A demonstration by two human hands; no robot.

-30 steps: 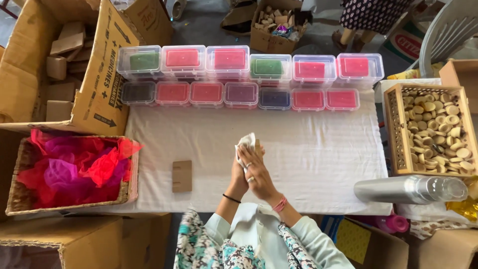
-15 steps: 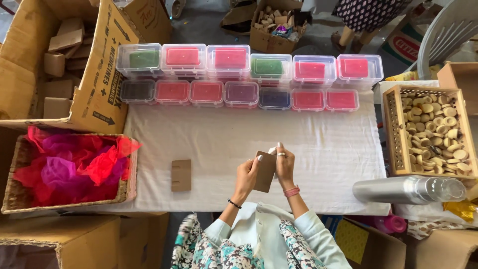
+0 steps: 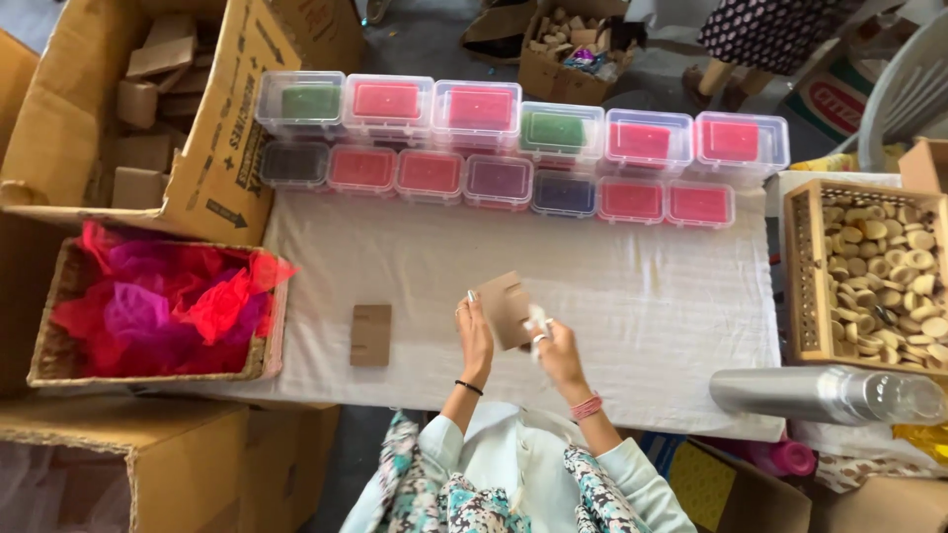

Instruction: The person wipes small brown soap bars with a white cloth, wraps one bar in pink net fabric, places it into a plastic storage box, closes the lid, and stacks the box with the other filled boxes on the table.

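Basket (image 3: 259, 326) of pink and red tissue sits far left; a spare card (image 3: 370, 335) lies flat on the table (image 3: 642, 296). My left hand (image 3: 476, 334) pinches the brown card (image 3: 506, 309) by its edge, raised above the cloth. My right hand (image 3: 556, 350) clasps a white scrap (image 3: 536, 323) against it. I judge a firm, steady hold on the card best while the scrap presses flat.

Both hands are raised close together, left hand (image 3: 476, 336) upright with fingers curled, right hand (image 3: 560, 351) pinching
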